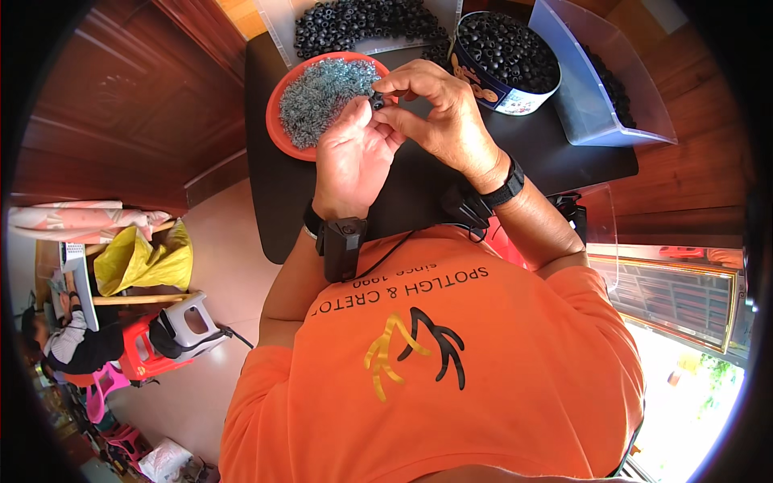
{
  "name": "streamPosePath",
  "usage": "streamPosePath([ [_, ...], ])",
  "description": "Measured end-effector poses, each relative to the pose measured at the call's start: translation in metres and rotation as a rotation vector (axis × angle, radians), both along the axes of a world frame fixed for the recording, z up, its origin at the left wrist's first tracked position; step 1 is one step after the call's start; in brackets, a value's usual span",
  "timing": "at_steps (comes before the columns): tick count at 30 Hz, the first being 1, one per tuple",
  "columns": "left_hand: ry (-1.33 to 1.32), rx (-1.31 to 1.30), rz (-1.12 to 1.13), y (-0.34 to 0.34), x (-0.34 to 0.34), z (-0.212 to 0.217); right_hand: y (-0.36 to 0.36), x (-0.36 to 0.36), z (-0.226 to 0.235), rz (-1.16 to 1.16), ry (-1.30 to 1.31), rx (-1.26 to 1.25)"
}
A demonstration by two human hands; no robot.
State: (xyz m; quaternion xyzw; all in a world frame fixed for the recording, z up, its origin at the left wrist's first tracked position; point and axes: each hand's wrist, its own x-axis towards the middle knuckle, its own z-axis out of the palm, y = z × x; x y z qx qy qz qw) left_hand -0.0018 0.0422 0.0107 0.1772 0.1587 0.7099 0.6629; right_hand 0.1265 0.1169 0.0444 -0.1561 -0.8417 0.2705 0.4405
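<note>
My left hand [354, 157] is turned palm up over the near edge of a red bowl [276, 133]. Its thumb and fingers close on a small black part [376, 101], shaped like the black pieces nearby. From the right, my right hand [439, 109] reaches across to the same part. Its thumb and index finger meet at the part, and anything else between them is too small to tell. A heap of small silvery metal pieces [322, 92], like tiny springs, fills the bowl.
Beyond the hands, a round tin [527, 101] holds many black pieces [503, 48]. A translucent bin [580, 113] stands to its right, another clear bin [278, 32] behind the bowl. All are on a black table [282, 205]. Stools [193, 326] and a yellow bag [145, 262] lie left.
</note>
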Motion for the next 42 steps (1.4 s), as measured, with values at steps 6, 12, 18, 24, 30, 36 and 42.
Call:
streamPosePath([
  [6, -0.023, 0.018, -0.025, 0.0, -0.002, -0.003, -0.003, 0.0, 0.002, 0.027, 0.049, 0.049],
  [12, 0.024, 0.126, -0.05, 0.0, -0.003, -0.002, -0.005, 0.001, 0.006, 0.025, 0.071, 0.098],
  [18, 0.053, 0.115, -0.034, -0.002, 0.001, 0.003, -0.005, 0.002, 0.009, 0.004, 0.075, 0.214],
  [24, 0.056, 0.059, -0.002, -0.005, 0.004, 0.009, -0.012, 0.002, 0.01, -0.125, 0.028, 0.339],
  [30, 0.003, -0.014, 0.041, -0.006, 0.007, 0.01, -0.013, -0.001, 0.004, -0.175, 0.027, 0.329],
  [36, -0.001, -0.029, 0.04, -0.005, 0.006, 0.008, -0.015, -0.001, 0.005, -0.2, -0.037, 0.37],
  [42, -0.014, -0.065, 0.056, -0.008, 0.005, 0.007, -0.019, -0.003, 0.006, -0.21, -0.104, 0.451],
])
